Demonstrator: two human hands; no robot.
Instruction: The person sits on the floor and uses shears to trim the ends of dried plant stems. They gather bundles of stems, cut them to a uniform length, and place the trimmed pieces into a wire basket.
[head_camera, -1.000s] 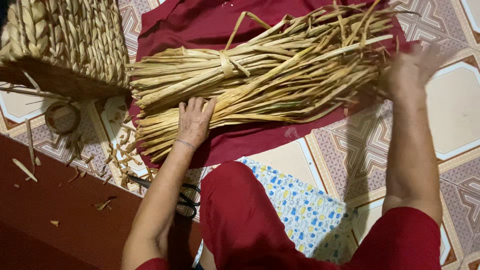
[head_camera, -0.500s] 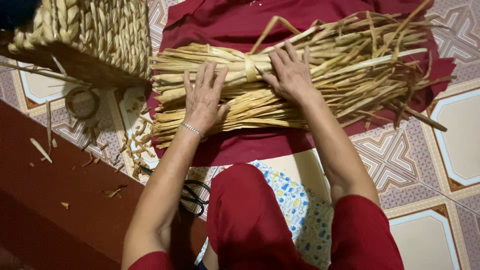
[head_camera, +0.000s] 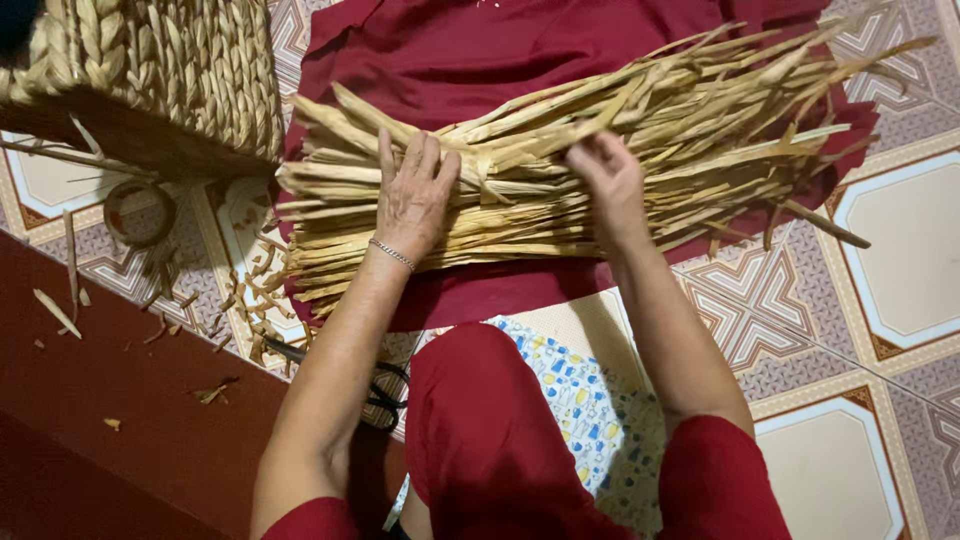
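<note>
Since half a second ago: right hand lifted, fingers pinching strands from the bundle; left hand flat, fingers spread, beside its tie.

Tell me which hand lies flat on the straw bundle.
The left hand, the one with the bracelet, lies palm down with fingers spread on the straw bundle. The right hand is curled instead, its fingers pinching among the strands.

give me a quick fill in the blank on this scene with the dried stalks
The bundle of dried stalks lies on a dark ____ cloth.
The left hand rests ____ on the bundle.
The wrist with the bracelet is the ____ one.
At upper left stands a woven ____.

Missing: red; flat; left; basket
</note>
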